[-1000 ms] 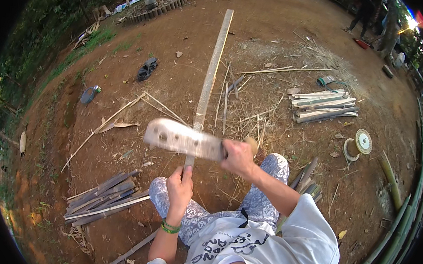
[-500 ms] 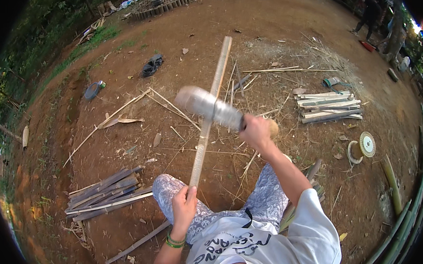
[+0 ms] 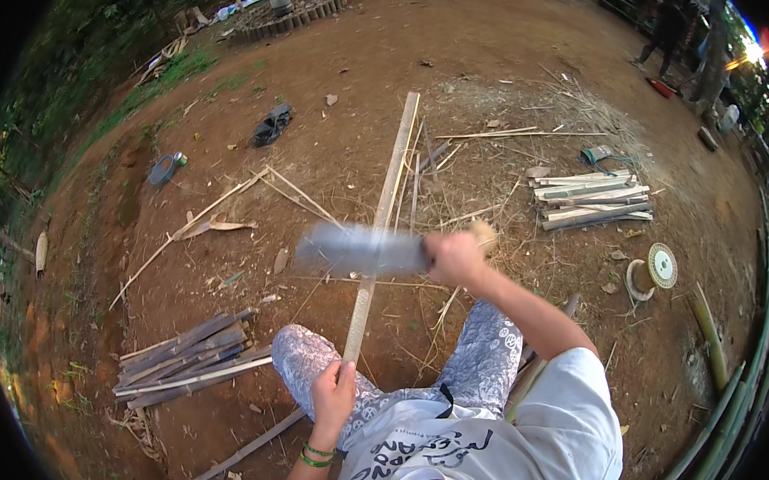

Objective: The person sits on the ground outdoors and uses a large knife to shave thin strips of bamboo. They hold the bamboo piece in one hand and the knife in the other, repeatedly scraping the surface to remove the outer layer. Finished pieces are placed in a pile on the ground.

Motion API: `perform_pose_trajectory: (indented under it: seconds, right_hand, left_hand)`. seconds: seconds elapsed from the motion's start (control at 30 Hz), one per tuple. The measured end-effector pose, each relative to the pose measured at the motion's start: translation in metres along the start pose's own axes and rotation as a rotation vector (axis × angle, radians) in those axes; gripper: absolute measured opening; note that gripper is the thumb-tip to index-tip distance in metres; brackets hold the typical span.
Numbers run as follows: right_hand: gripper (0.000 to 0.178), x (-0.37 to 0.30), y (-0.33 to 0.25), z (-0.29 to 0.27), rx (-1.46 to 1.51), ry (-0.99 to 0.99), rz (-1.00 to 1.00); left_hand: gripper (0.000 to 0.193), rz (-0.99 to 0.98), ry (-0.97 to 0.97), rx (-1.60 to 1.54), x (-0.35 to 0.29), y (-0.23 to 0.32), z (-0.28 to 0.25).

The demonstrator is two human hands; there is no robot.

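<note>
My left hand (image 3: 333, 397) is closed round the near end of a long, pale bamboo strip (image 3: 393, 181), which points away from me over the ground. In my right hand (image 3: 455, 258) is a machete, its light wooden handle (image 3: 483, 237) showing past the fist. The wide machete blade (image 3: 357, 249) lies across the strip and is smeared by motion. Whether its edge touches the strip I cannot tell. Green bands circle my left wrist.
Bundles of split bamboo lie at left (image 3: 185, 356) and right (image 3: 591, 200). A spool (image 3: 661, 266) stands right of my knee. Long green bamboo poles (image 3: 725, 437) run along the right rim. Thin slivers litter the brown soil. A person (image 3: 663, 37) stands at the far right.
The machete has come nearer to me along the strip, and its blade now lies more level. The strip's far end appears lower in view. My left hand keeps its hold.
</note>
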State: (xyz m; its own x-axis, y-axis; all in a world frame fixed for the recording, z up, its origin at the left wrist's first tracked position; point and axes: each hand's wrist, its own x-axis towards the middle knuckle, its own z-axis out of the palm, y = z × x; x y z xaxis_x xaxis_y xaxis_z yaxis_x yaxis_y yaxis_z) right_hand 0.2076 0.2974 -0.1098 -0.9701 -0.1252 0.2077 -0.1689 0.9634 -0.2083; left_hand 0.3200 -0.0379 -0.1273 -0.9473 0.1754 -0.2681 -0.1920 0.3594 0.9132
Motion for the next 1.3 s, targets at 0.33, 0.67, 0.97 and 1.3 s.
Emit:
perform_pose_trajectory:
  seconds: [0.33,0.67,0.97,1.3]
  right_hand:
    - [0.038,0.081,0.19,-0.02,0.017,0.185,0.657]
    - [0.03,-0.006,0.067,0.021,0.547,0.106,0.472]
    - [0.02,-0.047,-0.095,0.015,0.317,0.004,-0.161]
    - [0.017,-0.034,-0.056,-0.014,0.17,-0.02,-0.134]
  left_hand:
    - [0.021,-0.184,-0.122,-0.119,-0.058,-0.025,-0.039]
    - [0.021,-0.103,-0.192,-0.413,0.02,0.006,-0.026]
    - [0.018,0.575,0.0,0.226,0.062,0.017,0.022]
    - [0.024,0.389,0.054,0.322,0.033,0.037,0.029]
